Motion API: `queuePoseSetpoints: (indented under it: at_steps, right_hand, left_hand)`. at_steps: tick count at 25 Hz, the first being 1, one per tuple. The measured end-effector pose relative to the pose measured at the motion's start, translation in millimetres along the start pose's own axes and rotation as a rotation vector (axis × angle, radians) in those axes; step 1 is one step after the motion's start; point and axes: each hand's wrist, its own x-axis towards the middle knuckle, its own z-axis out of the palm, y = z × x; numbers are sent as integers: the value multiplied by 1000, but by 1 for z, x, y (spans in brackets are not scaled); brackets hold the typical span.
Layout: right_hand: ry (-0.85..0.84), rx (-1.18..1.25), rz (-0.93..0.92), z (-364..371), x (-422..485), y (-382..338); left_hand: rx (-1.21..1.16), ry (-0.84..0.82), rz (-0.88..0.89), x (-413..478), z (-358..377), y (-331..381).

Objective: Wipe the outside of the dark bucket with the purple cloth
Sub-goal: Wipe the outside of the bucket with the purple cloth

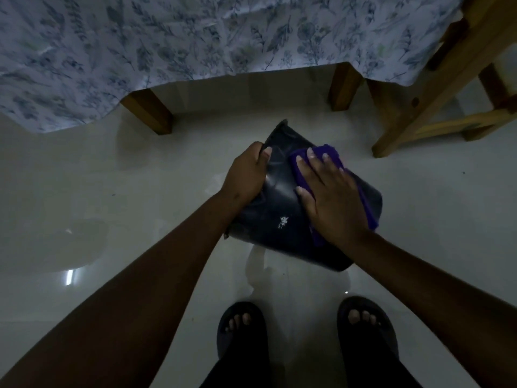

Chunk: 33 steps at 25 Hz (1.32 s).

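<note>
The dark bucket (282, 208) is tipped on its side above the pale floor, its rim pointing away from me toward the table. My left hand (246, 177) grips its left side, thumb over the wall. My right hand (330, 197) lies flat on the upper wall, fingers spread, pressing the purple cloth (300, 175) against the bucket. The cloth shows past my fingertips and along the outer edge of my palm. A small white mark sits on the bucket's side near its base.
A table with a blue leaf-patterned cloth (195, 37) hangs just beyond the bucket, its wooden legs (151, 113) on the floor. A wooden chair frame (436, 88) stands at right. My feet in dark sandals (243, 326) stand on the glossy floor below.
</note>
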Motion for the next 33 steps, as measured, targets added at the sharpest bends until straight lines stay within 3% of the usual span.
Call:
queuePoseSetpoints:
  at_steps: [5, 9, 11, 15, 17, 19, 21, 24, 26, 30, 33]
  right_hand:
    - [-64, -19, -281, 14, -58, -15]
    - [-26, 295, -11, 3, 2, -2]
    - [-17, 351, 27, 9, 13, 2]
    - [-66, 411, 48, 9, 19, 6]
    - [-58, 267, 18, 5, -5, -2]
    - [-43, 41, -186, 11, -54, -18]
    - [-27, -23, -310, 12, -78, -21]
    - [7, 27, -92, 1, -35, -21]
    - [-3, 32, -40, -1, -26, -23]
    - [-66, -137, -371, 22, -82, -25]
    - [-66, -117, -372, 14, -65, -20]
  left_hand:
    - [151, -157, 68, 19, -7, 4]
    - [48, -190, 93, 4, -16, 12]
    - [-66, -206, 45, -21, -27, 0]
    - [51, -59, 21, -65, -30, -42]
    - [92, -11, -3, -53, -24, -37]
    - [136, -19, 21, -36, -21, -21]
    - [167, -18, 72, -27, -19, -10]
    - [134, -24, 58, -24, -9, -6]
    - [133, -20, 19, -20, -4, -5]
    - [189, -48, 28, -9, -8, -4]
    - [165, -38, 63, -7, -6, 2]
